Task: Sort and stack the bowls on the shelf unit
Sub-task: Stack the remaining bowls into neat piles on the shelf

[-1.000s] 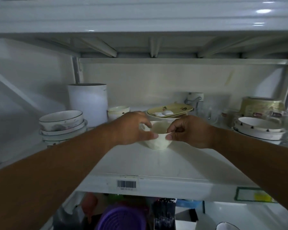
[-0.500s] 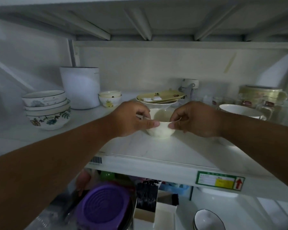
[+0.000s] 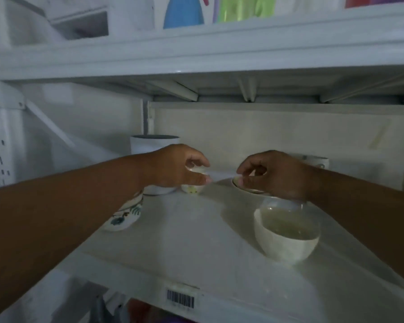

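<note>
Left hand (image 3: 175,167) curls its fingers over a small bowl (image 3: 193,188) at 11 o'clock; right hand (image 3: 273,174) pinches a dish (image 3: 247,188) rim at 1 o'clock; white bowl (image 3: 286,234) sits free.

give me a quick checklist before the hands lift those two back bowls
1. Left hand on small cup-like bowl: ok, fingers at its rim.
2. Right hand on gold-rimmed bowl: ok, fingertips touch the rim.
3. Grips closed firmly: cannot tell.
4. Plain white bowl released, upright on shelf: ok.
5. Floral bowl stack clear of left forearm: not ok, arm passes right over it.
</note>
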